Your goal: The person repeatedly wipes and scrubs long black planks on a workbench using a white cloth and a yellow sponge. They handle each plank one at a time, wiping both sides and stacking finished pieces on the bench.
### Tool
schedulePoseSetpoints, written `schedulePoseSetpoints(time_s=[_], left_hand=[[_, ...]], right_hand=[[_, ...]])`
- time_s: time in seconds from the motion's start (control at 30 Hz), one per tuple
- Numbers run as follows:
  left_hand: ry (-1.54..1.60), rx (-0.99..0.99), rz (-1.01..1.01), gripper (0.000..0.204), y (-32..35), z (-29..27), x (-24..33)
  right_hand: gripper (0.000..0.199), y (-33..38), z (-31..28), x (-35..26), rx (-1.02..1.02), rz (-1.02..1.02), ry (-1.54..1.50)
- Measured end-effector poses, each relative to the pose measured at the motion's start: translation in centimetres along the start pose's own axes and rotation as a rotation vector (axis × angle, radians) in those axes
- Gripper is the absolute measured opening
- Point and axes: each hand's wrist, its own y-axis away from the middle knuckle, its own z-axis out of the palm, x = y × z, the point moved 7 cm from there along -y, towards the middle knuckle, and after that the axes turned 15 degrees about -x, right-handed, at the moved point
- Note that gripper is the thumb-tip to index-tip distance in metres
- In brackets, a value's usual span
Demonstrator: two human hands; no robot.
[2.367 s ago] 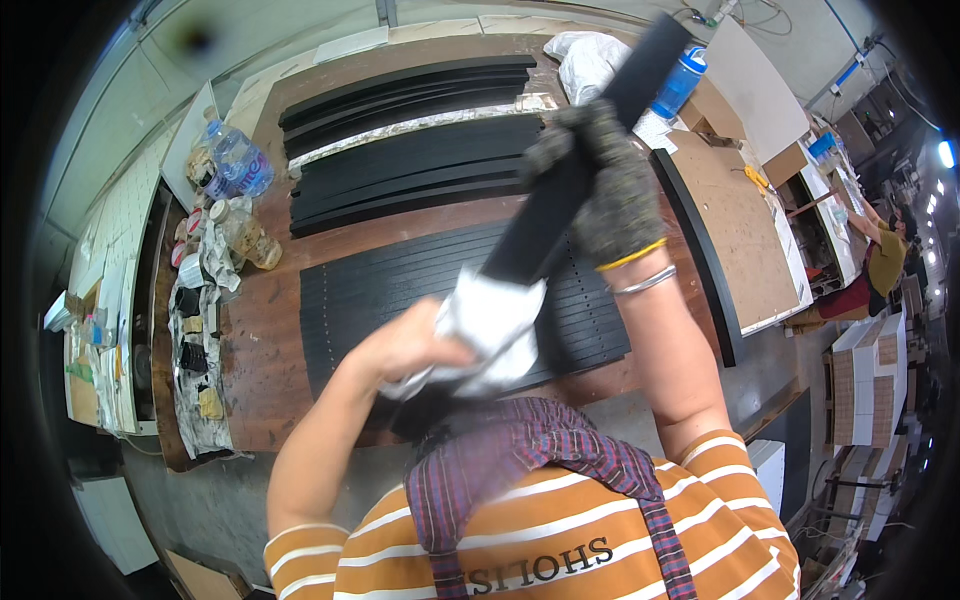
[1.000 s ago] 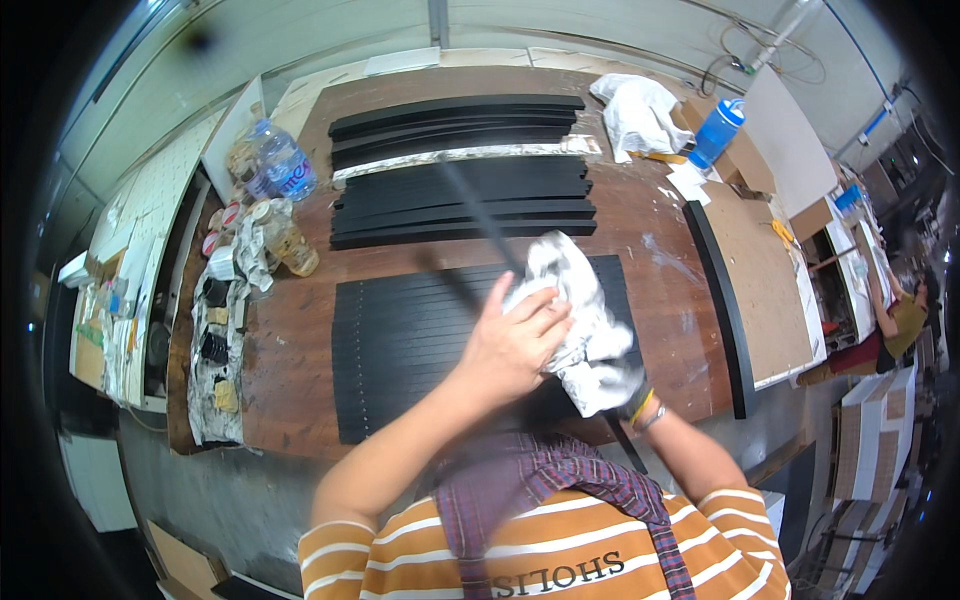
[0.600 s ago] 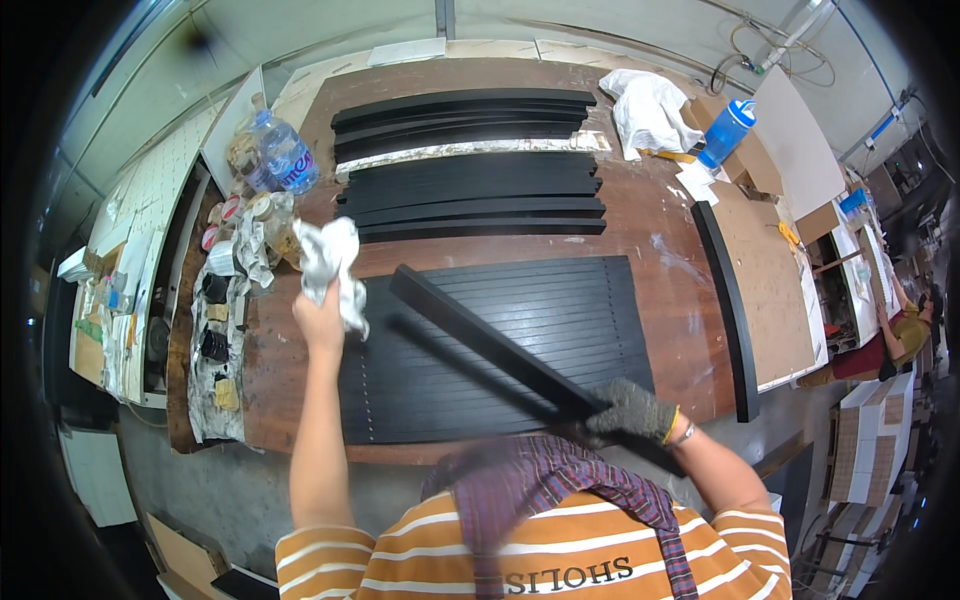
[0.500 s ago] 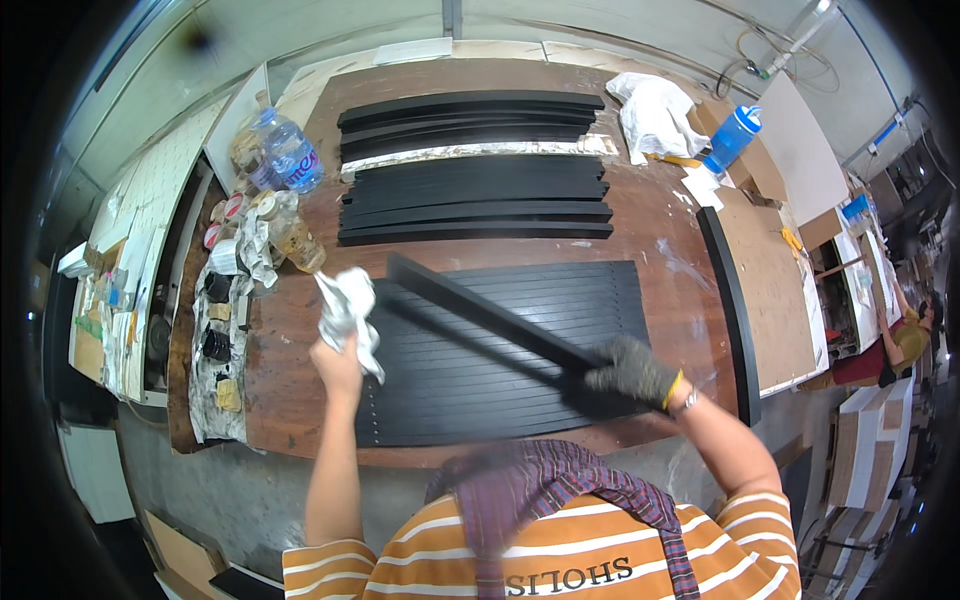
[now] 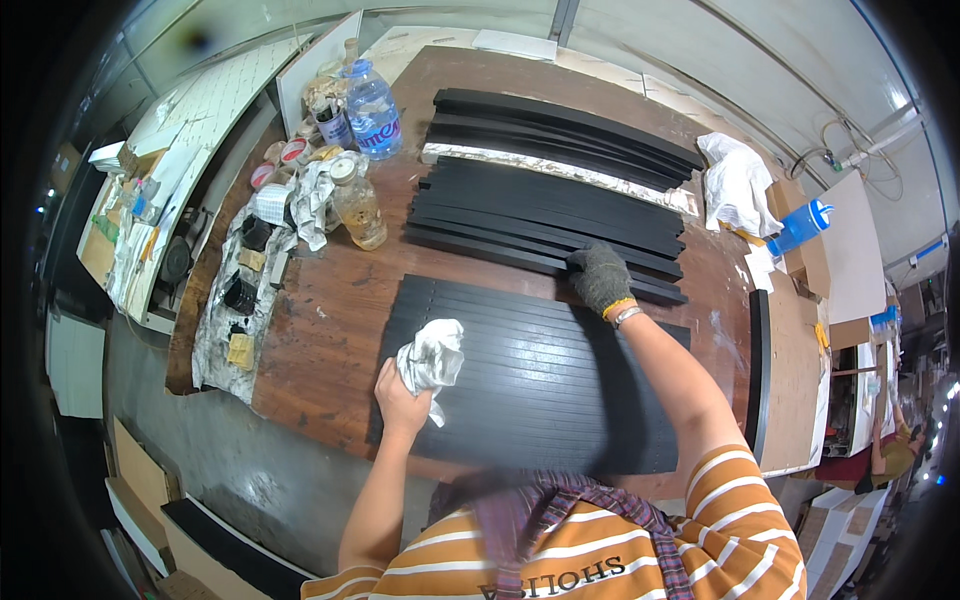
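Observation:
My left hand [image 5: 402, 398], bare, is closed on a crumpled white rag [image 5: 433, 357] above the left part of a row of black slats [image 5: 530, 375] lying side by side. My right hand [image 5: 603, 278] wears a dark grey knit glove with a yellow cuff. Its fingers are bent over the front black slat [image 5: 490, 252] of the nearer stack, toward that slat's right part; the glove covers the exact grip. Behind it are more black slats [image 5: 555, 200], then a paint-smeared white strip [image 5: 560, 172] and a farther stack of slats [image 5: 560, 122].
On the left stand a large water bottle [image 5: 374, 110], a jar of amber liquid [image 5: 358, 208] and a stained cloth [image 5: 228, 330] with black cups. A white cloth [image 5: 738, 185] and a blue bottle [image 5: 800, 228] are at right. One black slat [image 5: 759, 370] lies along the right edge.
The slat that my right hand held tilted over the row has left that hand. My right hand has moved away to the nearer stack. The rag now hangs over the row; the view has turned.

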Motion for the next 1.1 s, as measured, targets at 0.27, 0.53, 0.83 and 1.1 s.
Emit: schedulePoseSetpoints(time_s=[0.27,0.53,0.83,1.1], left_hand=[[-0.015,0.004,0.04,0.035,0.1,0.0,-0.1],[0.112,0.052,-0.139,0.04,0.2,0.3,-0.3],[0.203,-0.05,-0.222,0.076,-5.1,0.9,8.4],[-0.574,-0.054,0.709,0.025,-8.5,4.7,16.7]], right_hand=[[0.035,4.1,4.9,5.9,-0.409,0.033,-0.353],[0.035,2.4,5.9,8.4,-0.317,0.055,-0.183],[0.054,9.4,-3.3,3.7,-0.248,0.152,-0.159],[0.048,26.3,-3.4,-0.1,-0.08,-0.052,-0.213]])
